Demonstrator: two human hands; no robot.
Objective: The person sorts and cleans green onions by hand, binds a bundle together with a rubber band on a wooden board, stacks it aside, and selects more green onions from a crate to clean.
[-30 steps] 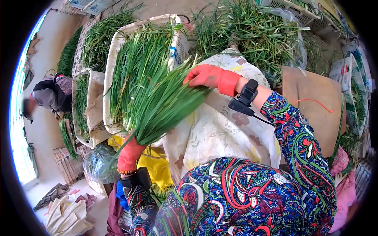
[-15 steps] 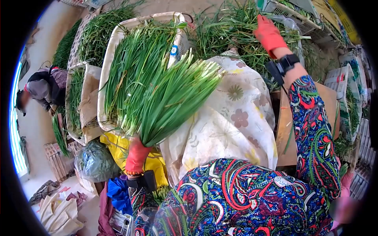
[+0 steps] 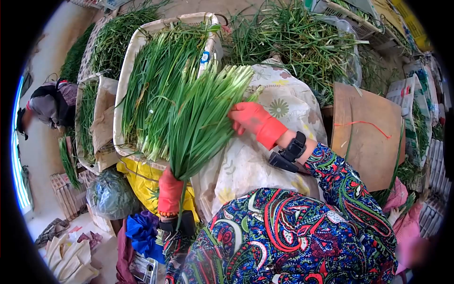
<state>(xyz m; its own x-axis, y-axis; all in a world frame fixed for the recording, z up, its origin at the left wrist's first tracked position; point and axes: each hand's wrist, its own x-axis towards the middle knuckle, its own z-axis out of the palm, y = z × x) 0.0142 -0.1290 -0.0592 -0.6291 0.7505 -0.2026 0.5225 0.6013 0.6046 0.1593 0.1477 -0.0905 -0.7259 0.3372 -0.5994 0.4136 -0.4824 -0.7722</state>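
A bunch of long green leafy stalks point(image 3: 203, 113) fans out over the patterned apron point(image 3: 279, 156), its pale stem ends toward the upper right. My left hand point(image 3: 170, 193), in a red glove, is closed round the leaf end of this bunch. On the bunch's right side, near the pale stems, my right hand point(image 3: 255, 122), also in a red glove, has its fingers bent against the stalks; whether they pinch any is unclear. Beyond the bunch, a white crate point(image 3: 124, 90) holds more stalks laid lengthwise.
Loose stalks point(image 3: 293, 42) lie heaped at the top. A brown board point(image 3: 364, 137) with a red string stands right. A yellow bag point(image 3: 142, 187) and a clear plastic bag point(image 3: 111, 195) are lower left. Another person point(image 3: 52, 104) bends at the far left.
My right hand first moved from the bunch to the loose heap, then came back beside the bunch. My left hand has kept its hold on the bunch, whose pale ends now show more clearly.
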